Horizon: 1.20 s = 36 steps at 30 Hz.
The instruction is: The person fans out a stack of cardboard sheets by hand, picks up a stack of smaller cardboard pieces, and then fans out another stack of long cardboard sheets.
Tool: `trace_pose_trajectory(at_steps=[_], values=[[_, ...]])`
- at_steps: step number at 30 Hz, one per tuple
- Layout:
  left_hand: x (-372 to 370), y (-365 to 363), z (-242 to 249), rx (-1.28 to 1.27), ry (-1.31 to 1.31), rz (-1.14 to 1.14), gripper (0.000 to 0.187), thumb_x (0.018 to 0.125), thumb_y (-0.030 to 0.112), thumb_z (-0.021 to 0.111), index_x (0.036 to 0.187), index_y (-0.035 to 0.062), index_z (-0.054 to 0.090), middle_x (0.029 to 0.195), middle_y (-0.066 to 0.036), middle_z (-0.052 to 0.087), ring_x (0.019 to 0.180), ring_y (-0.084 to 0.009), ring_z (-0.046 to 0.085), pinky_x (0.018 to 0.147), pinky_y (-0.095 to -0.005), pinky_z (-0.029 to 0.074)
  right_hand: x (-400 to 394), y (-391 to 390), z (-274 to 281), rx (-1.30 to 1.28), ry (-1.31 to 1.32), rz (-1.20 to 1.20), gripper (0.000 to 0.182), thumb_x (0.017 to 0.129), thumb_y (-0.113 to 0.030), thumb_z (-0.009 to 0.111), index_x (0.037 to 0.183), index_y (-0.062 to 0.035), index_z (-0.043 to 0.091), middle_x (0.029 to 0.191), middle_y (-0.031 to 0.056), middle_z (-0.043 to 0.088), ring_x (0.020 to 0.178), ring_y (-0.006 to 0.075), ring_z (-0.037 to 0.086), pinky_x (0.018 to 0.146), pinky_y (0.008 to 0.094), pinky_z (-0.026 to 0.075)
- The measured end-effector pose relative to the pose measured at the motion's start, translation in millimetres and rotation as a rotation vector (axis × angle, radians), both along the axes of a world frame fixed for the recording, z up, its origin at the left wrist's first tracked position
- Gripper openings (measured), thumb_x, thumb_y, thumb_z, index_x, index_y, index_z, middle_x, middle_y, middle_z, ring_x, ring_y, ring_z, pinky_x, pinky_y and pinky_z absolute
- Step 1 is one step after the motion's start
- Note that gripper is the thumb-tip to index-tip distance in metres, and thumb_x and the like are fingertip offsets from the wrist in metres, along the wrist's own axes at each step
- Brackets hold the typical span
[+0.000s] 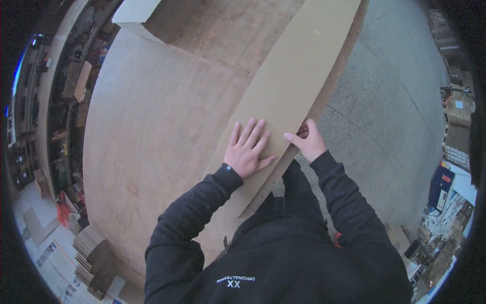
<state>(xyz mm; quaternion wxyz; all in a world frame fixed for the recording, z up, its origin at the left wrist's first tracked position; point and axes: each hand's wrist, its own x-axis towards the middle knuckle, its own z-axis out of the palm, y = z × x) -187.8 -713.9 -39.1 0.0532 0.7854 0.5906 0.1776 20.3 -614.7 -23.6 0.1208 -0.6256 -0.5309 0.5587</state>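
Note:
A long strip of brown cardboard (283,86) lies along the right edge of the wooden table (142,126). My left hand (248,152) rests flat on it, palm down, fingers spread, with nothing held. At the strip's right edge, my right hand (310,140) pinches the cardboard, its thumb on top and the other fingers curled at the edge, partly hidden.
A white box or sheet (135,10) stands at the table's top left. Shelves with assorted items (76,86) run along the left. Stacked cardboard pieces (91,248) are at the lower left. Grey floor (385,101) and boxes (458,109) lie to the right.

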Motion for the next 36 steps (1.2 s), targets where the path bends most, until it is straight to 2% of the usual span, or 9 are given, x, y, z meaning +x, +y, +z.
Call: trace_pose_trajectory(at_steps=[4, 7, 10, 13, 16, 22, 28, 34, 36], values=[[-0.2, -1.3, -1.6, 0.004, 0.01, -0.004, 0.066, 0.091, 0.062, 0.054, 0.129, 0.0078, 0.059, 0.15, -0.017, 0.046, 0.141, -0.0359, 0.04, 0.117, -0.0569, 0.024, -1.0, -4.2, 2.7, -0.001, -0.032, 0.007, 0.047, 0.078, -0.034, 0.081, 0.107, -0.0095, 0.053, 0.1, 0.0074, 0.061, 0.083, 0.0162, 0.06, 0.074, 0.03, 0.05], [-0.9, -1.7, -8.3, 0.062, -0.009, -0.008, 0.071, 0.09, 0.063, 0.056, 0.134, 0.0072, 0.057, 0.148, -0.017, 0.047, 0.14, -0.0358, 0.041, 0.117, -0.0574, 0.024, -4.1, -11.6, 5.4, -0.002, -0.039, 0.008, 0.054, 0.075, -0.031, 0.084, 0.11, -0.0083, 0.05, 0.101, 0.008, 0.061, 0.085, 0.0167, 0.06, 0.074, 0.0305, 0.051], [-1.7, -3.2, -8.7, 0.12, -0.057, -0.022, 0.061, 0.089, 0.059, 0.062, 0.125, 0.0096, 0.061, 0.137, -0.016, 0.055, 0.133, -0.0358, 0.049, 0.115, -0.0588, 0.029, -5.4, -16.5, 0.5, -0.012, -0.002, -0.021, 0.05, 0.077, -0.028, 0.083, 0.107, -0.0094, 0.049, 0.099, 0.007, 0.06, 0.084, 0.0152, 0.059, 0.074, 0.0292, 0.05], [-2.0, -5.3, -5.2, 0.114, -0.082, -0.035, 0.054, 0.09, 0.055, 0.063, 0.121, 0.0111, 0.06, 0.136, -0.017, 0.056, 0.131, -0.037, 0.05, 0.113, -0.0596, 0.032, -5.5, -17.4, -3.9, -0.014, 0.017, -0.044, 0.047, 0.077, -0.026, 0.083, 0.105, -0.0111, 0.049, 0.096, 0.0052, 0.059, 0.082, 0.0138, 0.058, 0.073, 0.0277, 0.048], [-2.4, -5.9, -3.0, 0.097, -0.092, -0.04, 0.05, 0.091, 0.054, 0.062, 0.118, 0.0114, 0.06, 0.139, -0.018, 0.055, 0.133, -0.0376, 0.049, 0.113, -0.0597, 0.032, -4.4, -17.0, -7.1, 0.007, 0.016, -0.046, 0.047, 0.076, -0.026, 0.084, 0.104, -0.0117, 0.049, 0.094, 0.005, 0.06, 0.079, 0.0135, 0.058, 0.071, 0.0273, 0.049], [-3.4, -7.5, -1.8, 0.083, -0.085, -0.037, 0.048, 0.092, 0.054, 0.061, 0.114, 0.0117, 0.06, 0.14, -0.018, 0.054, 0.134, -0.037, 0.049, 0.112, -0.0597, 0.032, -5.8, -15.6, -2.1, -0.014, -0.009, -0.03, 0.049, 0.076, -0.027, 0.083, 0.107, -0.0103, 0.05, 0.098, 0.0061, 0.06, 0.085, 0.0145, 0.059, 0.075, 0.0284, 0.049], [-3.4, -9.7, -3.8, 0.064, -0.091, -0.036, 0.047, 0.092, 0.053, 0.061, 0.115, 0.0118, 0.06, 0.143, -0.019, 0.051, 0.136, -0.0376, 0.047, 0.114, -0.0598, 0.029, -6.2, -16.6, -2.4, -0.002, -0.009, -0.033, 0.052, 0.075, -0.028, 0.083, 0.109, -0.0093, 0.049, 0.098, 0.008, 0.061, 0.084, 0.0153, 0.06, 0.074, 0.0289, 0.051], [-4.7, -10.9, -4.8, 0.073, -0.097, -0.034, 0.047, 0.091, 0.052, 0.061, 0.116, 0.0123, 0.059, 0.143, -0.018, 0.051, 0.136, -0.0375, 0.046, 0.115, -0.0594, 0.027, -11.6, -14.7, 9.5, -0.043, 0.042, -0.037, 0.051, 0.077, -0.03, 0.082, 0.11, -0.0079, 0.05, 0.103, 0.0099, 0.061, 0.088, 0.0184, 0.061, 0.078, 0.0313, 0.052], [-4.3, -10.8, -3.7, 0.043, -0.063, -0.042, 0.052, 0.091, 0.055, 0.061, 0.122, 0.013, 0.057, 0.144, -0.018, 0.05, 0.136, -0.038, 0.045, 0.115, -0.0602, 0.028, -9.3, -15.5, 8.9, -0.034, -0.014, -0.008, 0.053, 0.078, -0.034, 0.081, 0.11, -0.0071, 0.05, 0.102, 0.0104, 0.06, 0.088, 0.0197, 0.06, 0.079, 0.033, 0.051]])
